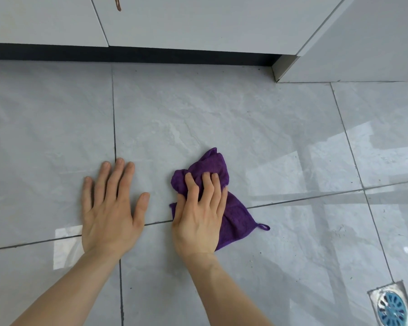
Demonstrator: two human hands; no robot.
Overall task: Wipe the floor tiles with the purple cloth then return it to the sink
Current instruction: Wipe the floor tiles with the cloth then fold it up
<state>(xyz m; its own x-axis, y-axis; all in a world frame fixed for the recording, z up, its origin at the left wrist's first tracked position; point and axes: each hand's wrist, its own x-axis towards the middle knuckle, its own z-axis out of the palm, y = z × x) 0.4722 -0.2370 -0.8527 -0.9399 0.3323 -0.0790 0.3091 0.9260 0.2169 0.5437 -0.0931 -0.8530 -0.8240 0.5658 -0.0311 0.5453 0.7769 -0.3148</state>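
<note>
The right hand (pixel 199 220) presses the purple cloth (pixel 236 220) onto the floor tiles (pixel 222 114), fingers (pixel 206 184) curled into its bunched folds; cloth shows beyond and right of them. The left hand (pixel 110 208) lies flat just beside, fingers spread, holding nothing. Bare tiles run ahead to the white cabinets (pixel 198 22); a floor drain (pixel 392 307) sits near right.

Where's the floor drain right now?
In the head view, the square metal floor drain with a blue grate sits at the bottom right corner, set into the grey tiles, right of the right hand.
</note>
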